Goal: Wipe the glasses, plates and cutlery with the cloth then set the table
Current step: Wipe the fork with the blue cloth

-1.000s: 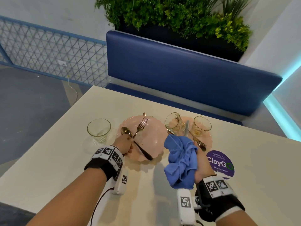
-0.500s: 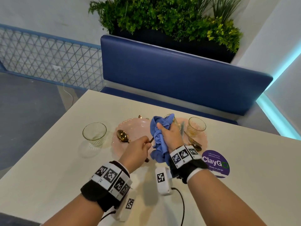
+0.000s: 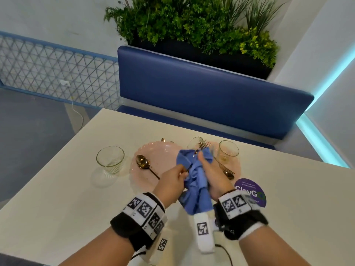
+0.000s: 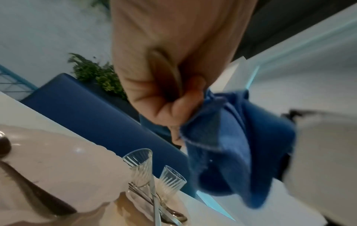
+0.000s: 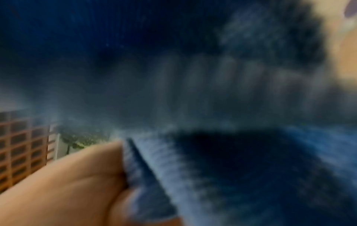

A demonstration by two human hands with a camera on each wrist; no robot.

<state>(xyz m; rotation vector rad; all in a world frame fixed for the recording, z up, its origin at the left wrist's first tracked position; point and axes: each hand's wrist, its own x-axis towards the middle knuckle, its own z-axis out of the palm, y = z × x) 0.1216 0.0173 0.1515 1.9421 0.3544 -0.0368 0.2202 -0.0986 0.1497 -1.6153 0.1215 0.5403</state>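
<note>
My left hand [image 3: 181, 172] pinches the dark handle of a fork [image 3: 189, 167] above the near pink plate [image 3: 163, 150]. My right hand [image 3: 203, 160] grips the blue cloth [image 3: 197, 189], which is wrapped round the fork's upper part. Tines show just past the cloth's top edge. A gold spoon [image 3: 143, 162] lies on the near plate. The left wrist view shows my curled left fingers [image 4: 173, 107] against the cloth [image 4: 231, 145]. Blurred cloth [image 5: 212, 76] fills the right wrist view. One glass [image 3: 110, 159] stands left of the plate.
Two more glasses [image 3: 228, 150] [image 3: 195, 143] and more cutlery [image 3: 224, 167] sit on a second pink plate [image 3: 237, 164] behind my hands. A purple ClayGo sticker [image 3: 251, 191] is on the cream table [image 3: 67, 198]. A blue bench [image 3: 211, 93] and a planter [image 3: 192, 25] stand behind.
My right hand brought the cloth from the right and closed it over the fork. My left hand shifted right with the fork. The spoon stays on the plate.
</note>
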